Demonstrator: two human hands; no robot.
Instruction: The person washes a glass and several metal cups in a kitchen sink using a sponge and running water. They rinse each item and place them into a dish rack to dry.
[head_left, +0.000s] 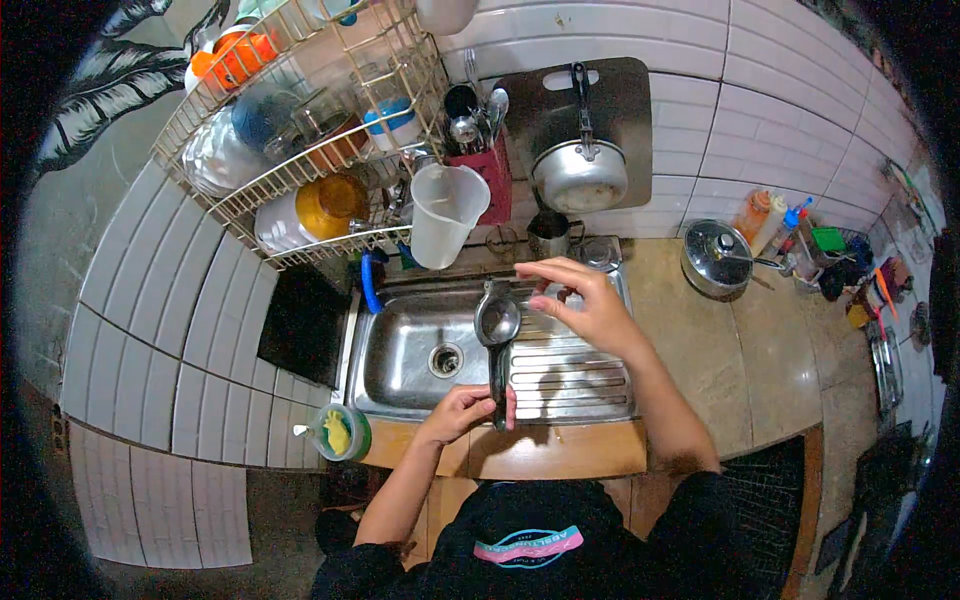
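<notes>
My left hand (461, 412) is closed around the dark handle of a metal hand-held citrus squeezer (498, 321), whose round cup end points away from me over the sink. My right hand (581, 304) hovers to the right of the cup, fingers curved and apart, with nothing seen between them. Beneath lies a stainless steel sink (397, 337) with a round drain in its basin and a ribbed drainboard (570, 386) on the right. A blue tube (370, 281) hangs over the basin's far left corner.
A wire dish rack (292, 180) with jars, bowls and a translucent pitcher (448, 217) hangs at the upper left. A saucepan (580, 176) hangs on the tiled wall. On the right counter stands a lidded pot (716, 262). A tub with a yellow sponge (337, 431) sits left.
</notes>
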